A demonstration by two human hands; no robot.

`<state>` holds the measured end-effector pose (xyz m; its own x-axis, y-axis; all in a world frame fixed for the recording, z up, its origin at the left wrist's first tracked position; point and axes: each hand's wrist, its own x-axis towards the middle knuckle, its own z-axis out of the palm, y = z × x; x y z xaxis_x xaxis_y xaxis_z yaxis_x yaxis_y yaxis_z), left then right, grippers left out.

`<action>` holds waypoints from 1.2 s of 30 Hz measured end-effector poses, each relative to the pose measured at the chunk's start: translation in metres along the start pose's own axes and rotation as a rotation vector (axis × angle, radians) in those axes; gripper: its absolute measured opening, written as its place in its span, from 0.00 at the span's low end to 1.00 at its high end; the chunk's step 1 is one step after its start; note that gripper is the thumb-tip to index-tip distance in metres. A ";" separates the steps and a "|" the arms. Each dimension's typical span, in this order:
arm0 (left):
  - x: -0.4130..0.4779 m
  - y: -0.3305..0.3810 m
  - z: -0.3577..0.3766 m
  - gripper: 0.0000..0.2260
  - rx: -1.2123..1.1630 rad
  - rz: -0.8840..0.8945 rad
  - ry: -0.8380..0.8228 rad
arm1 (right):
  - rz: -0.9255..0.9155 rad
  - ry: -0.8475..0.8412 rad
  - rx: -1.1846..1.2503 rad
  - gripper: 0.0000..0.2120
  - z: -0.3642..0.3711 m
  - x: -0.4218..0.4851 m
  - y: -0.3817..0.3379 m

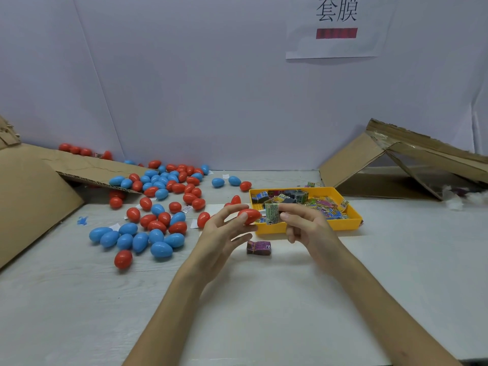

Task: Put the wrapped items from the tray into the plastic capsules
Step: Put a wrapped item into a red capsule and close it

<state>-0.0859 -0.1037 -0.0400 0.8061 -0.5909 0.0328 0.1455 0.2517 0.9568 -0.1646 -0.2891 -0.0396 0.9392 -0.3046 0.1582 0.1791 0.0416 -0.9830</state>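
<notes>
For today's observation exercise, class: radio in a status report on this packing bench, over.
Left hand pinches red capsule, looks closed. Right hand pinches green wrapped item beside it. Nothing between them.

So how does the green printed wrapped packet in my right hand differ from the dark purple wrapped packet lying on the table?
Colour: the green printed wrapped packet is light green, the dark purple wrapped packet dark. Place: the green one is pinched in the right hand, off the table; the purple one lies on the table just outside the yellow plastic tray, untouched. Both are small blocky printed wraps.
</notes>
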 end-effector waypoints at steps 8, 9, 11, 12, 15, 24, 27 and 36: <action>-0.001 -0.001 0.002 0.22 0.064 -0.006 -0.008 | 0.001 -0.037 0.003 0.10 0.002 -0.002 -0.001; 0.000 -0.001 0.002 0.24 0.073 -0.009 -0.004 | 0.000 -0.044 0.002 0.12 0.003 -0.002 -0.001; 0.000 -0.001 0.003 0.24 0.083 -0.011 -0.005 | -0.005 -0.057 -0.004 0.12 0.003 -0.003 -0.002; 0.000 -0.002 0.003 0.24 0.088 -0.011 -0.007 | -0.009 -0.061 -0.009 0.10 0.003 -0.003 -0.002; 0.000 -0.001 0.004 0.24 0.105 -0.008 -0.001 | -0.008 -0.047 -0.020 0.10 0.002 -0.002 0.000; 0.001 -0.001 0.003 0.21 0.149 0.003 -0.018 | 0.000 -0.038 0.007 0.10 0.002 -0.001 -0.001; 0.002 -0.001 0.003 0.22 0.158 0.009 -0.017 | 0.011 -0.049 0.031 0.10 0.002 -0.002 -0.001; 0.001 -0.001 0.002 0.22 0.143 0.014 -0.020 | 0.026 -0.072 0.035 0.16 0.002 -0.003 -0.002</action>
<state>-0.0864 -0.1066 -0.0406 0.7959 -0.6034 0.0504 0.0504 0.1489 0.9876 -0.1671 -0.2859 -0.0380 0.9621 -0.2340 0.1401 0.1632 0.0825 -0.9831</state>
